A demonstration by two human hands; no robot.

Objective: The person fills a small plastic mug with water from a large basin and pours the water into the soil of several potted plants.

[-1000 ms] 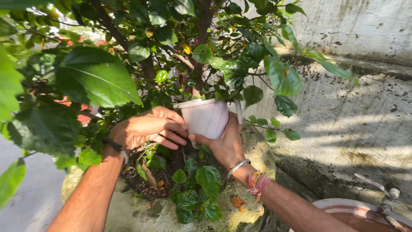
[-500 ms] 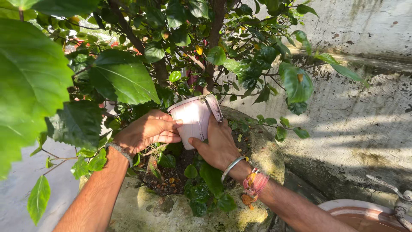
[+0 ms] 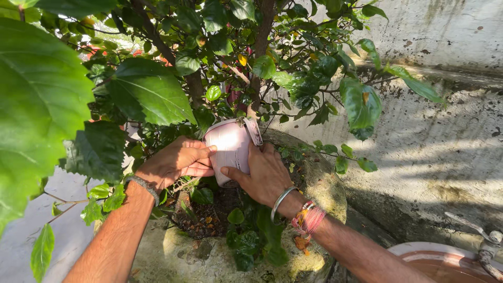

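Both hands hold a pale pink plastic mug [image 3: 230, 148] low among the branches of a leafy shrub [image 3: 157, 89], just above the dark soil [image 3: 201, 217] of a rough stone planter [image 3: 319, 183]. The mug is tilted, its rim leaning toward the trunk [image 3: 262, 47], and a strap-like handle shows along its upper right edge. The left hand [image 3: 175, 161] lies against the mug's left side, fingers [image 3: 201, 152] curled onto the wall, so that grip is pressed against the mug. The right hand [image 3: 264, 175] wraps the mug from the right and from below, thumb [image 3: 233, 175] across the lower front, its grip pinched on the mug. A dark band [image 3: 144, 184] circles the left wrist; a metal bangle [image 3: 281, 202] and a bunch of pink and orange threads [image 3: 308, 220] sit on the right wrist. Small green leaves [image 3: 251, 241] grow from the soil just below the right hand, and broad leaves [image 3: 36, 105] hang close to the camera on the left. A stained concrete wall [image 3: 445, 131] runs behind the planter on the right. At the lower right corner, the rim of a round basin [image 3: 419, 249] shows, with a metal tap [image 3: 484, 241] just beside it.
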